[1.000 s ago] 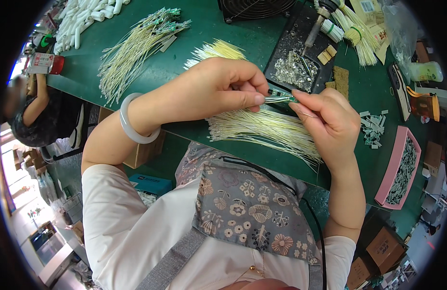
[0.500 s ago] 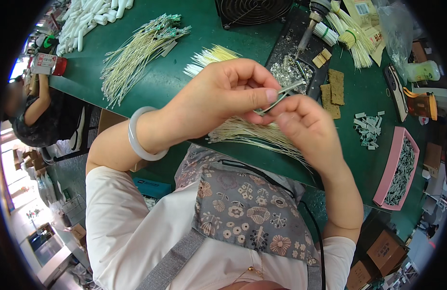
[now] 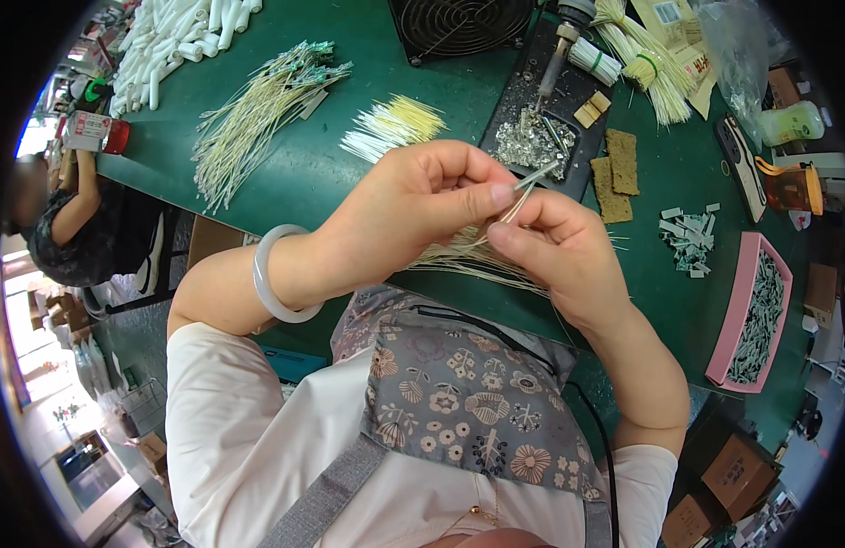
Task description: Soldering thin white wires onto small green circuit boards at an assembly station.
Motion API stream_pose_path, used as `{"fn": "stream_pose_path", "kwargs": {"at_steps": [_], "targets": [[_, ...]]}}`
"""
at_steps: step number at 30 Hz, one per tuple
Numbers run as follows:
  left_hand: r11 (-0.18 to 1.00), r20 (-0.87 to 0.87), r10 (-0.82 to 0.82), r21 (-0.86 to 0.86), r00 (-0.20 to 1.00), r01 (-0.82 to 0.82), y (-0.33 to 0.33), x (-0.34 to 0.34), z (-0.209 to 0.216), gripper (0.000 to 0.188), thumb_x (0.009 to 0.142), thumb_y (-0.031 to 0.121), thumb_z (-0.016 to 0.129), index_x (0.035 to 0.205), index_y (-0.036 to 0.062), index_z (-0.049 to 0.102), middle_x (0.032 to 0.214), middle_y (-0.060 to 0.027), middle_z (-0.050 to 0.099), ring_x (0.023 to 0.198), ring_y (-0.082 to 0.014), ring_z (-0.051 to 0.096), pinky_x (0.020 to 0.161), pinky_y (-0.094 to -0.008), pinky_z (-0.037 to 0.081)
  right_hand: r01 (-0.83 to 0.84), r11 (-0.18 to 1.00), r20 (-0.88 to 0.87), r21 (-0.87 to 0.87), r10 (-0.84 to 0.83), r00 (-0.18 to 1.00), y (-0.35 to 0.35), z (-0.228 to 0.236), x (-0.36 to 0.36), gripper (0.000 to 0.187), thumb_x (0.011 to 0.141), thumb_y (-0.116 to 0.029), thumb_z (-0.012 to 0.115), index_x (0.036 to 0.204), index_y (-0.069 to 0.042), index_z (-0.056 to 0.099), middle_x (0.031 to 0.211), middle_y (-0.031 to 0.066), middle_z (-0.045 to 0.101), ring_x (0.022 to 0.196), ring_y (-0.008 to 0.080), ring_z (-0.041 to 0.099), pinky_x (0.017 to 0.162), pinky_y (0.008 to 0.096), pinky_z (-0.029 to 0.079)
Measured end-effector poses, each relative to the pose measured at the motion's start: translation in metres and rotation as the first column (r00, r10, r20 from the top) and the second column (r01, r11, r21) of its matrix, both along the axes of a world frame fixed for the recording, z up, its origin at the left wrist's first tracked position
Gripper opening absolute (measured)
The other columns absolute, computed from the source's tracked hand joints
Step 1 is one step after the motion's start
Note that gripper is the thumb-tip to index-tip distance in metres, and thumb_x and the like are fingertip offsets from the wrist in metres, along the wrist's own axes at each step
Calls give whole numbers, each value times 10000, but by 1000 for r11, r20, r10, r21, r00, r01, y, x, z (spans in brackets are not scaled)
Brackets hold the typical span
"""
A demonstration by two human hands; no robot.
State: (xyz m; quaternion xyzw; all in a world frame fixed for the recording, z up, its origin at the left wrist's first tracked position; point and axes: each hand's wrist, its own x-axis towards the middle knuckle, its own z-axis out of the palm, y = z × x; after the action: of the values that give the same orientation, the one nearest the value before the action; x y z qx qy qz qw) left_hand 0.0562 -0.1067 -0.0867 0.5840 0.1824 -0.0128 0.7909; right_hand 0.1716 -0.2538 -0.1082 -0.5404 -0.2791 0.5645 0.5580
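Note:
My left hand (image 3: pixel 441 192), with a pale bangle at its wrist, pinches a narrow grey-green strip (image 3: pixel 538 173) between thumb and forefinger. The strip looks like a small circuit board. Facing it, my right hand (image 3: pixel 564 245) pinches thin cream wires (image 3: pixel 516 206) just below the strip. The wires meet the strip near my left fingertips; whether they are joined to it I cannot tell. Beneath both hands lies a spread of loose cream wires (image 3: pixel 477 260), partly hidden. Just beyond the strip is a heap of silvery solder scraps (image 3: pixel 529 142) under a soldering iron (image 3: pixel 555 68).
A pink tray (image 3: pixel 722 352) of small parts and a pile of little boards (image 3: pixel 689 239) lie to the right. Brown sponges (image 3: pixel 623 163) sit beside the black iron stand. Wired boards (image 3: pixel 258 114), white tubes (image 3: pixel 171 36) and a black fan (image 3: pixel 459 27) lie farther off. Someone sits at left.
My right hand has turned and drawn slightly left and down, showing the wires between the fingers more clearly. My left hand has shifted a little down, still holding the strip. The view has moved slightly.

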Motion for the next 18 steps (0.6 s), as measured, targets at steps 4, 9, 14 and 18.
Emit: {"fn": "stream_pose_path", "kwargs": {"at_steps": [4,9,14,18], "targets": [[995,-56,35,95,998,-29,3,-1,-6,220,888,234,571,979,35,594,755,38,552,603,-22,434,536,-158,339,120,987,-316,108,-80,945,-1,1,3,56,867,-73,553,888,-24,535,929,120,635,543,0,430,460,155,337],[982,-39,69,179,997,-61,8,1,-8,234,900,260,553,941,35,606,698,43,515,583,-25,413,520,-163,325,200,974,-611,104,-96,786,-3,-5,11,95,868,-80,499,952,-75,456,864,252,617,399,-8,227,353,164,161],[962,26,33,269,999,-39,14,3,-12,235,898,251,561,929,22,604,682,41,507,580,-18,408,513,-167,318,155,986,-483,65,-104,870,-3,3,10,192,855,-88,564,1012,-53,459,671,59,543,429,0,278,379,164,197],[932,-3,-12,363,1000,13,19,4,-12,208,892,210,573,908,4,601,677,51,506,591,-7,399,516,-168,307,209,975,213,77,-221,952,-7,10,9,318,825,-77,633,1084,-19,457,587,-68,396,497,-3,329,436,171,235]]}}
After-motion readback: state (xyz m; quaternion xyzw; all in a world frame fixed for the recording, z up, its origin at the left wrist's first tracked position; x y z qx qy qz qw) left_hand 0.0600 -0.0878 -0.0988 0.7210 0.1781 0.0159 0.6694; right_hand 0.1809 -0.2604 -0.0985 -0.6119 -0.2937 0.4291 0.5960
